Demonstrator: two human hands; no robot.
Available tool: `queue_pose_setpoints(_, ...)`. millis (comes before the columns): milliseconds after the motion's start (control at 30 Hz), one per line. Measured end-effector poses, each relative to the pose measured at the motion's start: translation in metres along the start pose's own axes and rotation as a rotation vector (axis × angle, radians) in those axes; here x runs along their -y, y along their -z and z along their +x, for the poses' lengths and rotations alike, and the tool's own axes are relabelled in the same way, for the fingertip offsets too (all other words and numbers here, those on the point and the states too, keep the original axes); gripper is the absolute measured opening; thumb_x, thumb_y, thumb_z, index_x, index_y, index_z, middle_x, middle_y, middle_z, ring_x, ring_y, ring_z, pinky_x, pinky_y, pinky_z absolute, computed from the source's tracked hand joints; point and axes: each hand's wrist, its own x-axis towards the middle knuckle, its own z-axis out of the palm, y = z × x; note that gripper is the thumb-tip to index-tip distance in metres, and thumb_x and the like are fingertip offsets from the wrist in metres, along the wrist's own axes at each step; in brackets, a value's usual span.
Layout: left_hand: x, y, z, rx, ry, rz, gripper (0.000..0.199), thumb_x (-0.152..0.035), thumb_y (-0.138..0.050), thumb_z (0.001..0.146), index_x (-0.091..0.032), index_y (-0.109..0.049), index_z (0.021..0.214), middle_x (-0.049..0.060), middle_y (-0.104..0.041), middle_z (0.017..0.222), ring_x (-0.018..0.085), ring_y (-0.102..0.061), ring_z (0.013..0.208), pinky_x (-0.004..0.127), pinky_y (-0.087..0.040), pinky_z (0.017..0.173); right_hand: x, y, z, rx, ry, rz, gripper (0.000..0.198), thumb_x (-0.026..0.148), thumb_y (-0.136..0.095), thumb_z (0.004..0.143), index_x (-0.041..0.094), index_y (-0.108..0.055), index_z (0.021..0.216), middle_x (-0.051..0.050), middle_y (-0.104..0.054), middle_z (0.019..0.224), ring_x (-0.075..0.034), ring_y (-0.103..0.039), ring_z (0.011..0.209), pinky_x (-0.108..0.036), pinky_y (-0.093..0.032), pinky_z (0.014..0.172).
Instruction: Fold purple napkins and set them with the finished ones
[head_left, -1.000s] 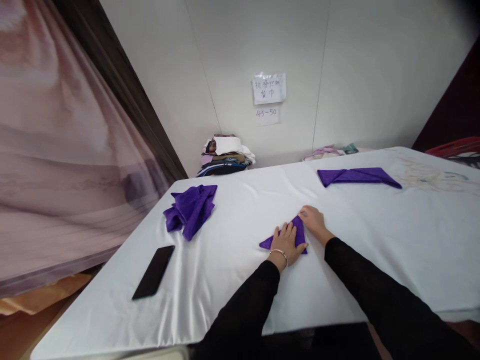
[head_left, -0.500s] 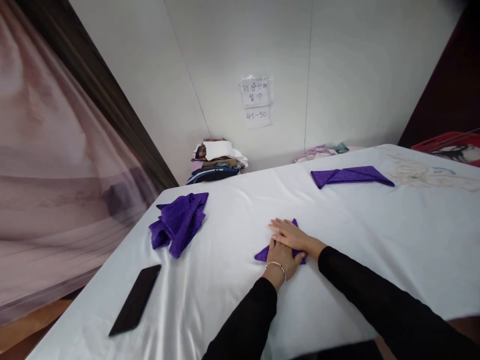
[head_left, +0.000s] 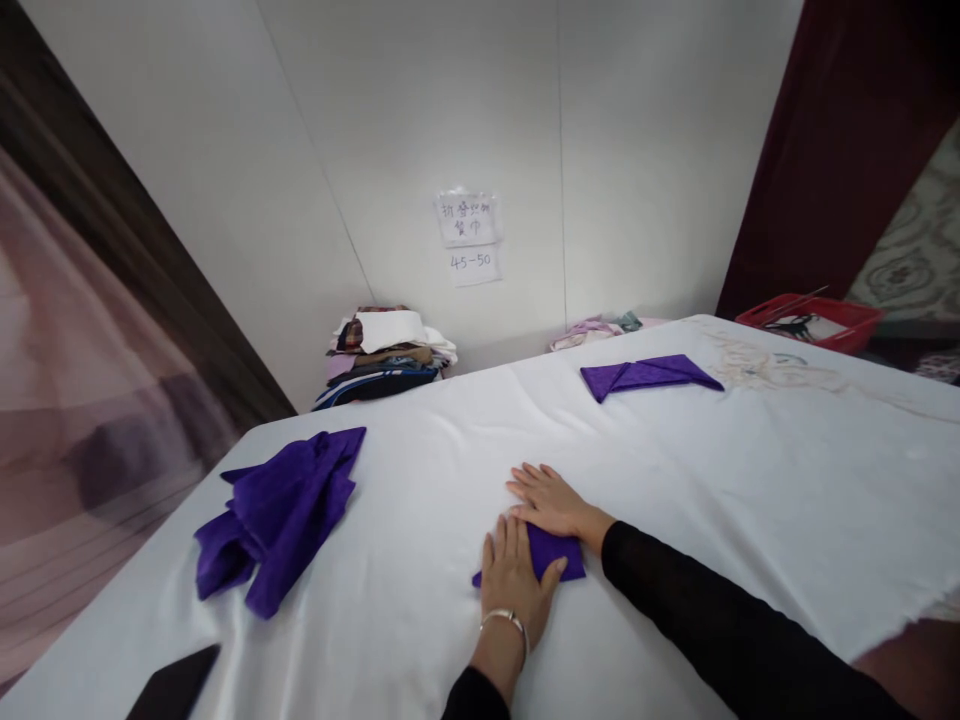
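A folded purple napkin (head_left: 555, 556) lies on the white tablecloth in front of me, partly hidden under both hands. My left hand (head_left: 516, 575), with a silver bracelet at the wrist, presses flat on its left part, fingers stretched out and thumb spread over the cloth. On the napkin's far edge rests my right hand (head_left: 553, 502), palm down, fingers extended past the fold to the left. Farther back lies another purple napkin (head_left: 649, 375), folded into a long band. A crumpled heap of purple cloth (head_left: 289, 510) sits to the left of my hands.
A dark flat object (head_left: 176, 685) lies at the near left of the white-covered table (head_left: 420, 620). Beyond the far edge are a stack of folded clothes (head_left: 386, 360) and a red basket (head_left: 840, 320). Paper signs (head_left: 471, 235) hang on the wall.
My hands have drawn apart from their overlap; the left has slid to the napkin's left side, baring more purple cloth between them. The view has turned to the right.
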Motion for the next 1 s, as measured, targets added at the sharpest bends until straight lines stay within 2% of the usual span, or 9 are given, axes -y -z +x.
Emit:
queue_pose_setpoints(200,0.022,0.004,-0.013,0.021,0.064,0.045,0.080,-0.063,-0.017,0.082,-0.007,-0.024,0.138,0.009,-0.019,0.146,0.026,-0.011,0.135,0.044,-0.013,0.110,-0.004,0.000,0.005,-0.007,-0.059,-0.022,0.070,0.065,-0.017,0.085,0.023,-0.030,0.139,-0.006,-0.019,0.148,-0.025,-0.007,0.135,-0.045,0.001,0.106)
queue_pose_setpoints(600,0.043,0.013,-0.034,0.044,0.177,0.107,0.079,-0.062,-0.019,0.082,-0.007,-0.022,0.139,0.009,-0.014,0.147,0.024,-0.010,0.136,0.045,-0.010,0.110,-0.001,0.006,0.004,0.028,-0.151,-0.039,0.069,0.063,-0.017,0.084,0.023,-0.028,0.139,-0.005,-0.014,0.149,-0.022,-0.004,0.136,-0.043,0.000,0.106)
queue_pose_setpoints(700,0.047,0.021,-0.031,0.117,0.187,0.069,0.075,-0.059,-0.016,0.084,-0.009,-0.022,0.139,0.008,-0.013,0.148,0.023,-0.008,0.136,0.046,-0.010,0.109,0.002,0.003,-0.001,0.018,-0.165,-0.042,0.070,0.064,-0.016,0.084,0.022,-0.028,0.139,-0.006,-0.014,0.149,-0.022,-0.004,0.136,-0.043,-0.001,0.106)
queue_pose_setpoints(800,0.035,0.034,-0.018,0.158,0.261,0.003,0.076,-0.060,-0.012,0.083,-0.010,-0.025,0.138,0.010,-0.016,0.147,0.026,-0.011,0.136,0.050,-0.012,0.108,0.004,0.000,-0.005,-0.010,-0.173,-0.049,0.070,0.064,-0.016,0.084,0.023,-0.028,0.139,-0.006,-0.015,0.149,-0.023,-0.005,0.136,-0.044,-0.002,0.106)
queue_pose_setpoints(900,0.010,0.039,0.002,0.016,0.216,0.012,0.074,-0.059,-0.012,0.084,-0.010,-0.029,0.137,0.010,-0.018,0.147,0.025,-0.010,0.136,0.048,-0.007,0.109,0.004,-0.001,-0.008,-0.031,-0.171,-0.071,0.066,0.061,-0.017,0.086,0.023,-0.031,0.138,-0.007,-0.017,0.148,-0.025,-0.007,0.135,-0.046,-0.004,0.105)
queue_pose_setpoints(1000,-0.010,0.028,0.017,-0.029,0.154,0.010,0.064,-0.050,-0.014,0.087,-0.013,-0.026,0.138,0.007,-0.019,0.147,0.023,-0.012,0.136,0.046,-0.010,0.110,0.004,-0.003,-0.009,-0.050,-0.153,-0.083,0.063,0.056,-0.016,0.088,0.021,-0.031,0.138,-0.008,-0.020,0.148,-0.026,-0.010,0.135,-0.047,-0.007,0.105)
